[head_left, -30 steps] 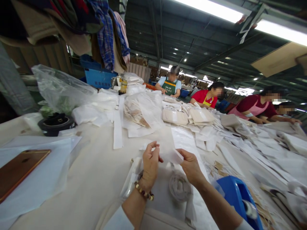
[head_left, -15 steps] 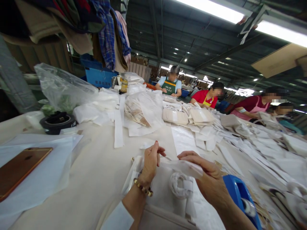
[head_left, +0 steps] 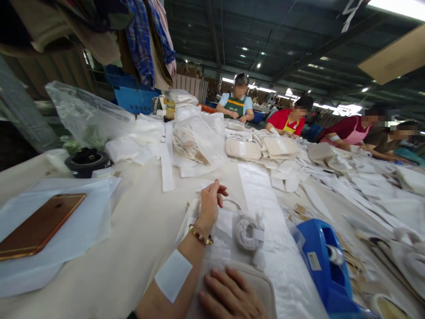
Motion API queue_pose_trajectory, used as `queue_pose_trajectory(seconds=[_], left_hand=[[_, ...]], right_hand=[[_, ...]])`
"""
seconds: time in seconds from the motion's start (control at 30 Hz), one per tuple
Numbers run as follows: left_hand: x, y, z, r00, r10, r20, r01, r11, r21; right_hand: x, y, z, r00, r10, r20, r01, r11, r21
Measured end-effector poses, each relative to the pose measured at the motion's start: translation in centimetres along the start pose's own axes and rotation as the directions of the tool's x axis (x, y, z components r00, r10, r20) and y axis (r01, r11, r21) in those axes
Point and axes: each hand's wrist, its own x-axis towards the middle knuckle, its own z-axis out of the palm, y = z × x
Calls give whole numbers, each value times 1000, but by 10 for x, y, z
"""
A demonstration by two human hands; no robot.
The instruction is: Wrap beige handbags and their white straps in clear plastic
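My right hand (head_left: pixel 229 292) lies flat, fingers spread, on a beige bag (head_left: pixel 267 288) at the bottom of the head view. My left hand (head_left: pixel 211 199) is beyond it, over the far left part of the bag's wrapping, fingers loosely bent and nothing visible in them. Just right of those fingers a thin pale loop (head_left: pixel 234 201) curves up. A coiled white cord (head_left: pixel 246 234) with a paper band lies between the hands, on translucent white sheeting (head_left: pixel 223 228). The underside of my left hand is hidden.
A blue tape dispenser (head_left: pixel 320 261) stands at right, beside a white plastic strip (head_left: pixel 282 248). At left a phone (head_left: pixel 43 226) lies on pale sheets (head_left: pixel 83 235), with a black tape roll (head_left: pixel 88 164) behind. Beige pouches (head_left: pixel 244 148) are piled farther back; several co-workers sit beyond.
My right hand has left the translucent sheet beside the coiled cord and come down flat on the near bag. The sheet has settled. My left hand stays almost where it was.
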Motion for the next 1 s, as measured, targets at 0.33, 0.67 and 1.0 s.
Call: queue_pose_trajectory(seconds=[0.33, 0.67, 1.0], left_hand=[[-55, 33, -12, 900, 120, 419, -263, 916, 304], [-140, 10, -110, 319, 52, 946, -940, -111, 323], [-156, 21, -123, 248, 3, 969, -960, -135, 246]], right_hand=[[14, -6, -22, 976, 39, 212, -83, 977, 199], [9, -18, -25, 997, -43, -69, 61, 954, 295], [-30, -16, -25, 937, 338, -93, -330, 940, 89]])
